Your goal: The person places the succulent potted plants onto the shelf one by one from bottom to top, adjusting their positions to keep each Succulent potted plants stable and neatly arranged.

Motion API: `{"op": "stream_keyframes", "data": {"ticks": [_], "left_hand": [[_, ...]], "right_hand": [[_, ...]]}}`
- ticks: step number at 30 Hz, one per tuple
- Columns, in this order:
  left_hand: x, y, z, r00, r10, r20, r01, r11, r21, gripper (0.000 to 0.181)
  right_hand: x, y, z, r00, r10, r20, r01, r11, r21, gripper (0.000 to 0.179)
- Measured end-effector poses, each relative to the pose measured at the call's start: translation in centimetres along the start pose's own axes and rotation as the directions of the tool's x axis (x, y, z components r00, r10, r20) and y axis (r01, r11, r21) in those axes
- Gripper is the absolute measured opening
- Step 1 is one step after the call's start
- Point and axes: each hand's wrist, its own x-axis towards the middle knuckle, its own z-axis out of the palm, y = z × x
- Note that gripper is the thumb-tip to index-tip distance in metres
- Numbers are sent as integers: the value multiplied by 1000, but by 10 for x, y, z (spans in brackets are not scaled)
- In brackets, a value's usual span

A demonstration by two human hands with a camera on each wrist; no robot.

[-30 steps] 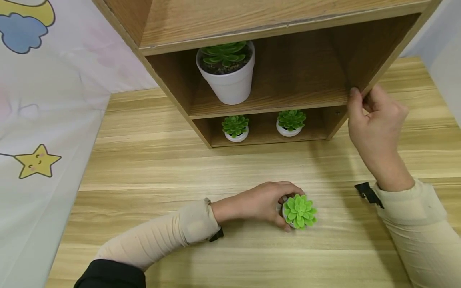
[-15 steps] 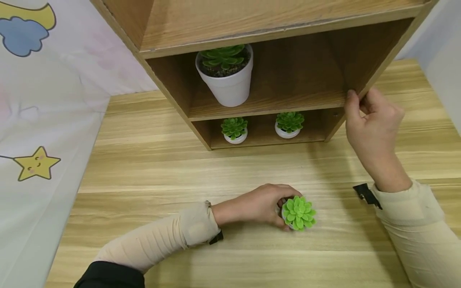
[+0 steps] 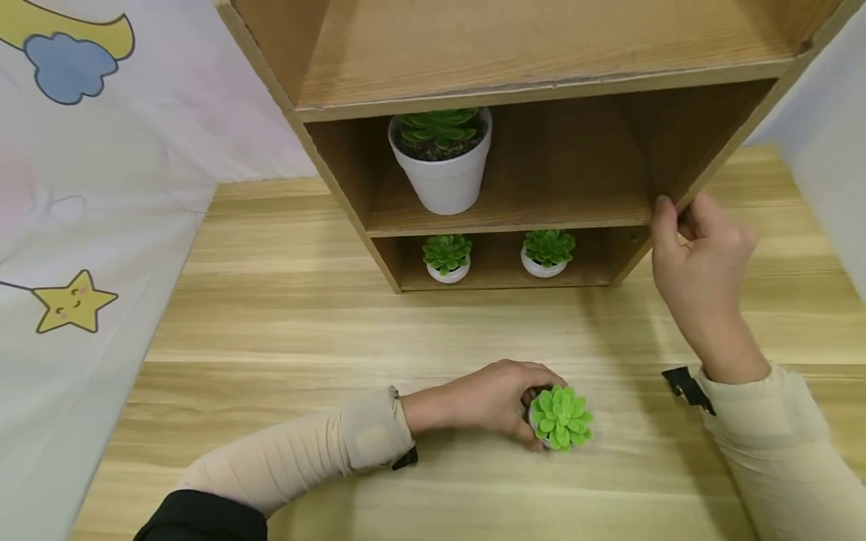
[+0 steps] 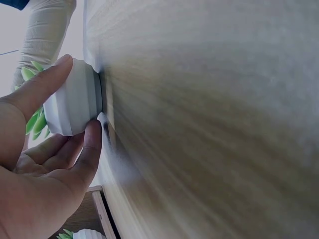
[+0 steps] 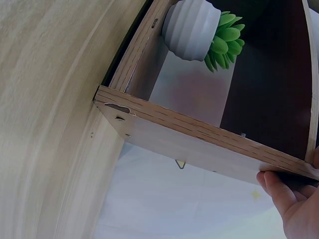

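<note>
My left hand (image 3: 499, 398) grips a small white ribbed pot (image 4: 77, 99), thumb on one side and fingers on the other. A bright green succulent (image 3: 561, 418) fills the pot's top. In the left wrist view the pot's base is right at the wooden tabletop (image 4: 199, 124). My right hand (image 3: 704, 263) pinches the right side panel of a wooden shelf unit (image 3: 507, 228), with the thumb in front and the fingers round the outer side. The right wrist view shows those fingertips against the panel's edge (image 5: 209, 134).
A larger white pot (image 3: 446, 180) with a succulent stands on the middle shelf. Below it, two small potted succulents, a left one (image 3: 448, 259) and a right one (image 3: 546, 252), sit in the bottom compartment. A printed cloth (image 3: 88, 210) hangs at the left.
The shelf unit and its plants appear slightly lower in the head view, as do both hands. Each hand keeps its hold.
</note>
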Motion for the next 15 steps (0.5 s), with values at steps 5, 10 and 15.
{"op": "stream_keyframes", "data": {"ticks": [5,10,15], "left_hand": [[-1,0,0,1000,-4,-2,4,1000,-22,68],[-2,0,0,1000,-13,-5,13,999,-44,67],[-2,0,-3,1000,-5,-26,3,998,-70,65]], "right_hand": [[0,0,-1,1000,-6,1,6,1000,-4,17],[-1,1,-1,1000,-12,-8,12,1000,-13,17],[-2,0,-1,1000,-2,-11,1,1000,-14,17]]}}
